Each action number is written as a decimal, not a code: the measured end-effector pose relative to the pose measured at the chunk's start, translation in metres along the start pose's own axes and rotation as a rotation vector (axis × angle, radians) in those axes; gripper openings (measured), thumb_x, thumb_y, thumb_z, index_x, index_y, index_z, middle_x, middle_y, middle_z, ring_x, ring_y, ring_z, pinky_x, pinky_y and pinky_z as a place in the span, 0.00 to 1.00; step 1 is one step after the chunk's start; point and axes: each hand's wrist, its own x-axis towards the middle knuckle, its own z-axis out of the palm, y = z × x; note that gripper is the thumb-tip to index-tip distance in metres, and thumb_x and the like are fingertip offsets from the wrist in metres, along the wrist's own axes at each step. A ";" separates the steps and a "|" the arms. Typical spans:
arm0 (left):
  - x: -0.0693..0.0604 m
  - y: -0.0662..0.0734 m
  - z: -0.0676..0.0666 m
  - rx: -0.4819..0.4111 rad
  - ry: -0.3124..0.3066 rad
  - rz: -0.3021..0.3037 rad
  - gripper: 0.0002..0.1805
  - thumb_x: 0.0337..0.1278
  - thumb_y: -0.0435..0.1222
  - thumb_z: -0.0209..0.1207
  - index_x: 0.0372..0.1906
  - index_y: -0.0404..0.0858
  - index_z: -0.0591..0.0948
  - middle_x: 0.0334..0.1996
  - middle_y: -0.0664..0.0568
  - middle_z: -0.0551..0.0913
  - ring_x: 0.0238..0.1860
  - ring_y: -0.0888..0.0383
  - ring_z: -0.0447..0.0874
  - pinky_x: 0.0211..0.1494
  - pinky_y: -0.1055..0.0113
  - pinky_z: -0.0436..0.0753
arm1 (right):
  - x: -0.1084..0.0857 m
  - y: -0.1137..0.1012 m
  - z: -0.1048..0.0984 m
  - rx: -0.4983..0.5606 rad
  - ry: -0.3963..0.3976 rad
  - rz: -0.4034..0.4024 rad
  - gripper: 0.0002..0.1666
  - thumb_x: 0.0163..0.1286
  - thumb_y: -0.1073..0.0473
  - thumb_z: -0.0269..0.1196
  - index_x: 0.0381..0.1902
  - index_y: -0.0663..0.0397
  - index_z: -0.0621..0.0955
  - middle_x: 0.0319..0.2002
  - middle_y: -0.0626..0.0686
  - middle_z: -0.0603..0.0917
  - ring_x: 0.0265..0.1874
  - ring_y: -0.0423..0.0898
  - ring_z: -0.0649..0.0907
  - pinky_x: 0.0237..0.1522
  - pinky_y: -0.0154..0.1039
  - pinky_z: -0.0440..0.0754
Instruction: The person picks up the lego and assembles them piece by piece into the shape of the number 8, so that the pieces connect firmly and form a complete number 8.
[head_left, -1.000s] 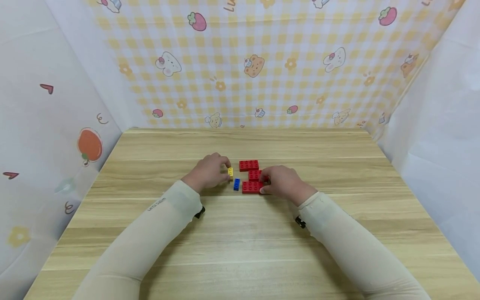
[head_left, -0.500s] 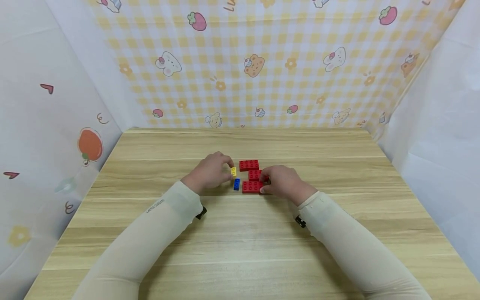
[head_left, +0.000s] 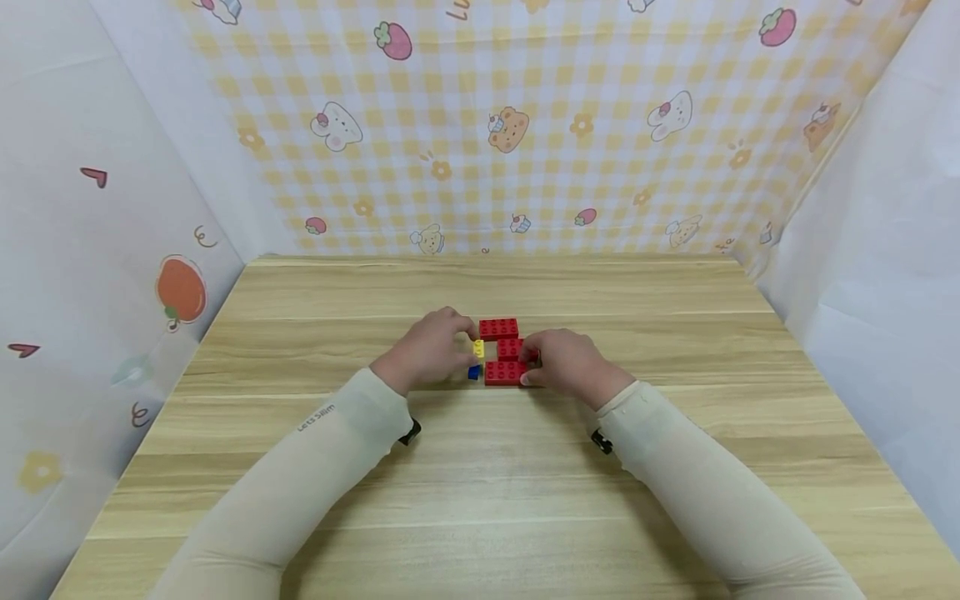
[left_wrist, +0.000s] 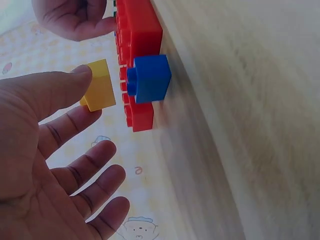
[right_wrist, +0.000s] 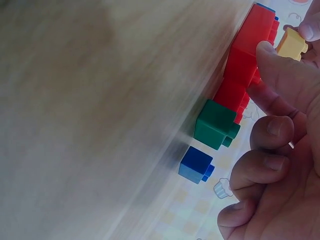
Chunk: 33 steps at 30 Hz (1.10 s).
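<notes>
My left hand (head_left: 435,346) pinches a yellow toy brick (left_wrist: 101,85) between thumb and index finger, with its other fingers spread loosely. The yellow brick hovers beside the red bricks, over a small blue brick (left_wrist: 152,78) standing on the table. In the head view, red bricks lie at the back (head_left: 498,329), middle (head_left: 508,350) and front (head_left: 504,373). My right hand (head_left: 566,362) has curled fingers, with thumb and index finger at the right ends of the front and middle red bricks, seemingly pinching them. How firmly it holds them is hard to see.
In the right wrist view, a green brick (right_wrist: 216,125) and another blue brick (right_wrist: 196,164) stand beside the red ones; the right hand hides them in the head view. A wooden table (head_left: 480,492) lies beneath, with a checkered cloth (head_left: 480,192) behind.
My left hand has moved rightward with the yellow brick, bringing it over the small blue brick and partly covering that in the head view. The right hand stays in place.
</notes>
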 end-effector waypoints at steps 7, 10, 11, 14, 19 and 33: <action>0.000 0.005 0.004 -0.001 -0.025 0.006 0.17 0.70 0.45 0.68 0.57 0.44 0.84 0.63 0.46 0.77 0.63 0.46 0.76 0.69 0.50 0.76 | 0.001 0.000 -0.001 -0.006 -0.004 0.000 0.12 0.67 0.48 0.76 0.43 0.43 0.87 0.32 0.43 0.84 0.32 0.44 0.79 0.38 0.47 0.77; 0.001 0.006 0.006 -0.003 -0.034 0.009 0.17 0.70 0.45 0.67 0.58 0.44 0.84 0.63 0.46 0.76 0.63 0.46 0.76 0.68 0.50 0.77 | 0.002 0.000 -0.001 -0.007 -0.005 0.000 0.12 0.67 0.48 0.76 0.44 0.43 0.87 0.32 0.43 0.84 0.32 0.44 0.79 0.38 0.47 0.77; 0.001 0.006 0.007 -0.003 -0.037 0.009 0.17 0.70 0.45 0.67 0.58 0.44 0.83 0.64 0.46 0.76 0.63 0.47 0.76 0.68 0.51 0.77 | 0.002 0.000 -0.001 -0.008 -0.006 0.000 0.12 0.67 0.48 0.76 0.44 0.43 0.87 0.32 0.43 0.84 0.32 0.44 0.79 0.38 0.47 0.77; 0.001 0.007 0.008 -0.002 -0.044 0.010 0.17 0.71 0.45 0.67 0.58 0.43 0.83 0.64 0.46 0.76 0.63 0.46 0.75 0.68 0.51 0.76 | 0.002 -0.001 -0.002 -0.008 -0.010 0.004 0.13 0.67 0.48 0.76 0.45 0.44 0.87 0.32 0.44 0.84 0.33 0.45 0.79 0.38 0.47 0.77; 0.001 0.010 0.010 -0.011 -0.047 0.004 0.16 0.69 0.44 0.68 0.56 0.44 0.84 0.61 0.47 0.77 0.59 0.49 0.76 0.64 0.53 0.78 | 0.001 -0.002 -0.002 -0.004 -0.013 0.011 0.13 0.67 0.48 0.76 0.45 0.44 0.87 0.33 0.44 0.84 0.33 0.45 0.79 0.39 0.47 0.77; 0.002 0.010 0.016 0.002 -0.033 0.014 0.16 0.68 0.45 0.69 0.55 0.46 0.85 0.57 0.48 0.78 0.57 0.48 0.76 0.64 0.52 0.77 | 0.002 0.000 0.001 -0.012 -0.005 0.008 0.13 0.67 0.48 0.76 0.45 0.43 0.87 0.34 0.44 0.85 0.33 0.45 0.79 0.39 0.48 0.78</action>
